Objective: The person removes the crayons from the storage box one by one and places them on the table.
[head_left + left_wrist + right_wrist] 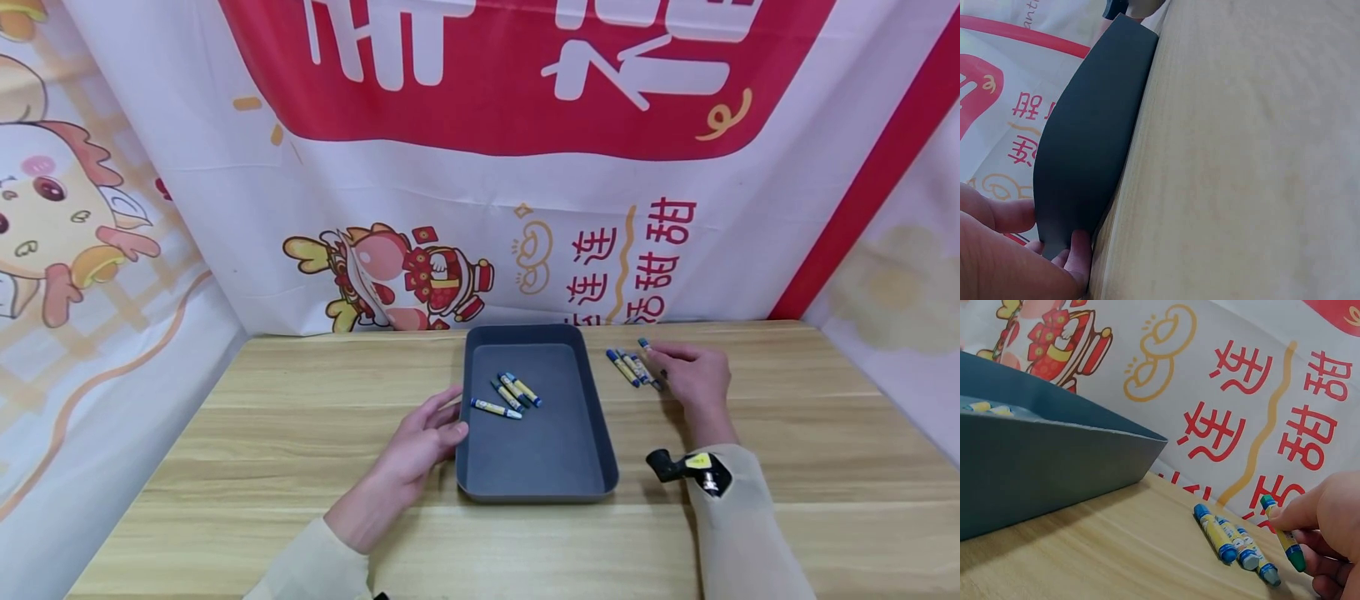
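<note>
A dark grey rectangular tray (536,467) sits on the wooden table. My left hand (423,437) grips its left wall, the thumb at the rim and fingers against the outer side, as the left wrist view also shows. Several crayons (510,393) with yellow and blue wrappers lie inside the tray. Right of the tray, my right hand (693,375) pinches a green crayon (1285,536) between thumb and fingers, tilted above the table. Close beside that hand a small group of crayons (1216,534) lies side by side on the tabletop, with blue and greyish tips.
The pale wooden table (315,417) runs back to a white and red printed cloth (420,192). Another printed cloth (112,208) hangs along the left side. A black camera mount (690,468) is on my right sleeve. The tray's raised wall (1060,462) stands between both crayon groups.
</note>
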Available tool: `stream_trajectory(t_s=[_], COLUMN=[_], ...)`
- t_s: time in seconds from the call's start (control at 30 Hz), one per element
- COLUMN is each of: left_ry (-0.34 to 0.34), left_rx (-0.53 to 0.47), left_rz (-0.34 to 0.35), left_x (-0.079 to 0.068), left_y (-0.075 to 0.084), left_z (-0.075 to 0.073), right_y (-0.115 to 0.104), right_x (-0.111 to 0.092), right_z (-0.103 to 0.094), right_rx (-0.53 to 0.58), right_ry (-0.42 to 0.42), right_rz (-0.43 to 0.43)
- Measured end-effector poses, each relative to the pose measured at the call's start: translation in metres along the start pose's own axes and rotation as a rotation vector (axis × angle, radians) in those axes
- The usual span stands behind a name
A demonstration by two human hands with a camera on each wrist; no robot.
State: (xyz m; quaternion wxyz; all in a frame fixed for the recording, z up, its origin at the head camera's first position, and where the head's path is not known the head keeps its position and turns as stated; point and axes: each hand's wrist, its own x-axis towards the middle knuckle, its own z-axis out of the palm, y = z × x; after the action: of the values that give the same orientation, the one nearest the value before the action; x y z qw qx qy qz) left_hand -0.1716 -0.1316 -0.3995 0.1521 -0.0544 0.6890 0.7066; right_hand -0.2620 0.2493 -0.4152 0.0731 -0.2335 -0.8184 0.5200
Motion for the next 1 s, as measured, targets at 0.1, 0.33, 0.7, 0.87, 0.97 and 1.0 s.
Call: stream_trajectory(t_s=[0.1,0.33,0.7,0.87,0.97,1.0], left_ry=[0.0,0.002,0.002,0.003,0.002,0.001], left_rx=[0.0,-0.003,-0.003,-0.005,-0.005,-0.006], left_rz=[-0.001,-0.008,-0.002,0.001,0.003,0.004], left_x=[0.0003,0.0013,0.0017,0.0016,0.0021,0.0022], left_y=[-0.0001,-0.0008,-0.001,-0.0015,-0.0024,-0.0026], left_z=[0.0,-0.0005,-0.0007,-0.0007,-0.0008,-0.0007], right_y=[0.0025,0.0054,0.0067,0.0069,0.0072,0.0075], right_x=[0.0002,0.0008,0.0013,0.002,0.0018,0.0017], right_z=[0.0016,0.0046,0.0061,0.0063,0.0059,0.0057], right_rx=[-0.023,-0.141,-0.202,-0.212,-0.211,-0.212], right_ry=[0.01,0.046,0.043,0.032,0.028,0.029], right_rz=[-0.015,-0.079,-0.095,-0.091,-0.087,-0.088])
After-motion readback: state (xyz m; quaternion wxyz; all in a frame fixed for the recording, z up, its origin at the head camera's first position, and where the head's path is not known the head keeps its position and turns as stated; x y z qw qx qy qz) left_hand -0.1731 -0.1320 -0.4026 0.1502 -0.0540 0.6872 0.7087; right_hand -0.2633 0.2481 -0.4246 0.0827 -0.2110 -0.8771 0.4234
